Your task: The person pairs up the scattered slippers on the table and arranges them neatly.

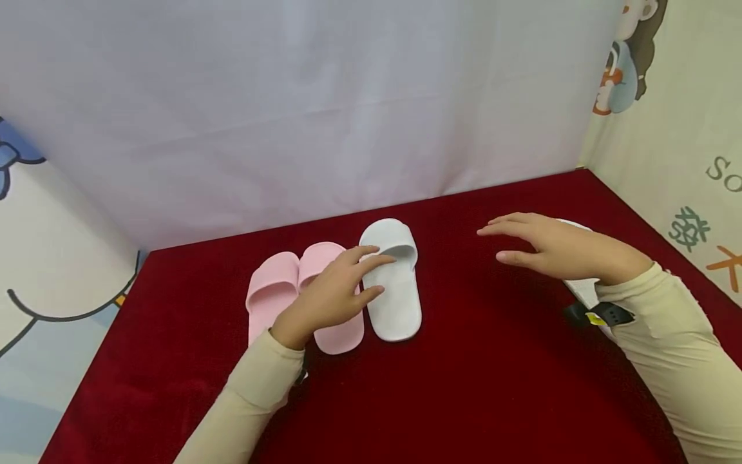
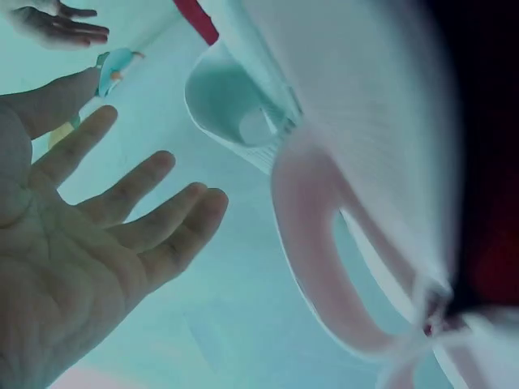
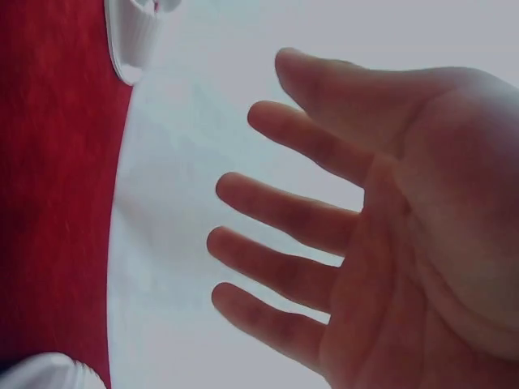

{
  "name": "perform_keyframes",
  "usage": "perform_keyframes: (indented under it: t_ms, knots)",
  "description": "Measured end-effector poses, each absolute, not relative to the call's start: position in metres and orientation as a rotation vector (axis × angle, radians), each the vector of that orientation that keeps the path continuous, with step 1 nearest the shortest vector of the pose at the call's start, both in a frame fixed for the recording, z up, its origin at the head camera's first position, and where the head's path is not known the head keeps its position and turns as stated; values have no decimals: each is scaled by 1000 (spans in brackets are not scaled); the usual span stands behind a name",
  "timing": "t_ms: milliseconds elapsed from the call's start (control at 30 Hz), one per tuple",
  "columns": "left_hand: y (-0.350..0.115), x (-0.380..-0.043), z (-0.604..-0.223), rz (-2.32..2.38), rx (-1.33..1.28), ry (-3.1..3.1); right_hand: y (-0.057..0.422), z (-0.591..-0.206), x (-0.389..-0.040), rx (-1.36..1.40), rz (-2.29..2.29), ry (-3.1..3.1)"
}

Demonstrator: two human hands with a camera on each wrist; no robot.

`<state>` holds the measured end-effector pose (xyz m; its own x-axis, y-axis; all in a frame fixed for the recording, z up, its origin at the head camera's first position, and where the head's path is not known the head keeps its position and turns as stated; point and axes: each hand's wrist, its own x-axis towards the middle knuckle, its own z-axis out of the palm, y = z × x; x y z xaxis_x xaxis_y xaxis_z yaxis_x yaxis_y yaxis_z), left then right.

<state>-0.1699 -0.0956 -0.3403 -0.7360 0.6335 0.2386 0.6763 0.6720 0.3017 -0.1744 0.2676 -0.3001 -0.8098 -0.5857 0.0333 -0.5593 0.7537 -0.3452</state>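
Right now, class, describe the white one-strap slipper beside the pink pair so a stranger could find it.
On the dark red cloth, find two pink one-strap slippers side by side. Just right of them lies the white slipper. Colour sets it apart from the pair; the other white slipper is farther right, partly hidden by the right hand.

From my head, the widest view faces forward and down, over the red tabletop (image 1: pixel 475 380) to the white back cloth (image 1: pixel 324 116). My left wrist's view, turned on its side, looks low past my left hand (image 2: pixel 97 235), very near the pink slippers (image 2: pixel 304 235); these, a white slipper (image 2: pixel 220 93) and my right hand (image 2: pixel 61 27) it shares with the head view. My right wrist's view, also sideways, looks closely past that right hand, sharing tabletop and cloth with the head view.
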Motion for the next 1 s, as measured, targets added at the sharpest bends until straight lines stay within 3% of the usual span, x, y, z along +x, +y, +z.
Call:
perform_keyframes:
  t_ms: [600,1000]
  knots:
    - [-61,-223,-341,-567,-897,-3038,337,-313,-195,-696,-443,2875]
    - [-56,-233,-365,-706,-877,-3142,369,-330,-201,-595,-450,2823]
